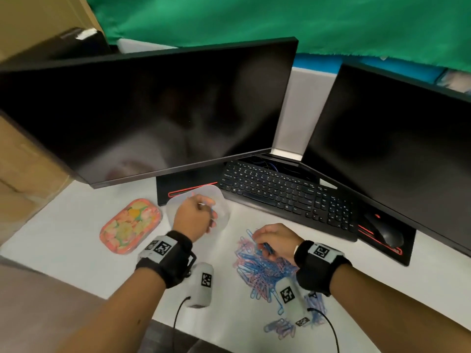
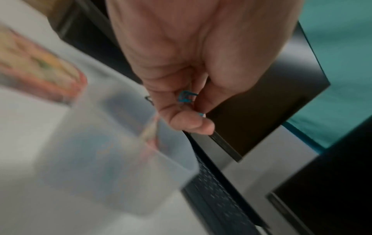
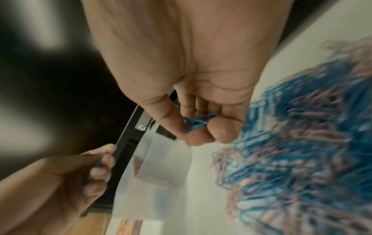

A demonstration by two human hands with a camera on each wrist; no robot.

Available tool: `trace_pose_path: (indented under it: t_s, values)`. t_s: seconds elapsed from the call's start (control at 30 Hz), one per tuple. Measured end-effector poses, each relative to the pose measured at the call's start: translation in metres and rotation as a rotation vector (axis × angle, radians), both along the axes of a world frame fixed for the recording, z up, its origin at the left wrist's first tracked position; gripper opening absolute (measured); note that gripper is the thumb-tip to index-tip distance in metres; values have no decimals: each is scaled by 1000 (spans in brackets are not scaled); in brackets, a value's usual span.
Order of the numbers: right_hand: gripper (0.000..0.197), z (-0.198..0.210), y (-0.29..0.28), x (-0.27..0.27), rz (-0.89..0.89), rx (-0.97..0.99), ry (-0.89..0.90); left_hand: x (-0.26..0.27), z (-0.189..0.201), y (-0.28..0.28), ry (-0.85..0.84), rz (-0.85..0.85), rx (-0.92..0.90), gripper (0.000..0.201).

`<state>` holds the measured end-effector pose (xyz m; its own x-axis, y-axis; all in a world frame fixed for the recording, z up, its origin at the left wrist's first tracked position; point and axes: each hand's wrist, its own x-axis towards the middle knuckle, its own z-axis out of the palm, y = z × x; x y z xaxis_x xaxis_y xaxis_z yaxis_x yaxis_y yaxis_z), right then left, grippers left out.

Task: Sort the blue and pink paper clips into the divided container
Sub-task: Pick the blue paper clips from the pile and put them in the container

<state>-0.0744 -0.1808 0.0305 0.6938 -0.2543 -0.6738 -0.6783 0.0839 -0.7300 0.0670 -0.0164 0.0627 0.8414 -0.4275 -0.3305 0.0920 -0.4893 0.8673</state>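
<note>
A translucent divided container (image 1: 221,197) stands on the white desk in front of the left monitor. My left hand (image 1: 207,216) hovers over it, its curled fingers holding blue paper clips (image 2: 187,96); the blurred container (image 2: 112,159) lies below that hand. A mixed pile of blue and pink paper clips (image 1: 260,271) is spread on the desk to the right. My right hand (image 1: 265,247) is over the pile's upper edge and pinches several blue clips (image 3: 196,122) between thumb and curled fingers. The pile (image 3: 302,151) shows blurred beside it.
The floral lid (image 1: 131,225) lies left of the container. A black keyboard (image 1: 285,197) and a mouse (image 1: 387,231) sit behind, under two dark monitors (image 1: 153,110). Loose clips (image 1: 280,328) lie near the desk's front edge.
</note>
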Motion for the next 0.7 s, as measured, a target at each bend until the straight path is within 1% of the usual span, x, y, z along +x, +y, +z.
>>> trace_pose_path:
  t_s: [0.07, 0.13, 0.23, 0.4, 0.53, 0.6, 0.7]
  values:
    - [15, 9, 17, 19, 69, -20, -9, 20, -1, 16, -56, 47, 139, 23]
    - [19, 18, 34, 39, 116, -37, -27, 37, -4, 28, -78, 21, 281, 18]
    - [22, 29, 56, 71, 143, -44, -63, 47, -5, 37, -54, -43, 373, 17]
    - [33, 40, 80, 119, 148, -130, -77, 50, -1, 47, -147, 9, 363, 22]
    - [33, 39, 83, 138, 248, -338, -82, 44, 0, 54, -219, 27, 268, 18]
    - [35, 39, 77, 133, 220, -363, -109, 41, -2, 54, -254, -14, 213, 16]
    - [30, 37, 58, 105, 54, -374, -152, 28, -6, 44, -306, -174, 141, 26]
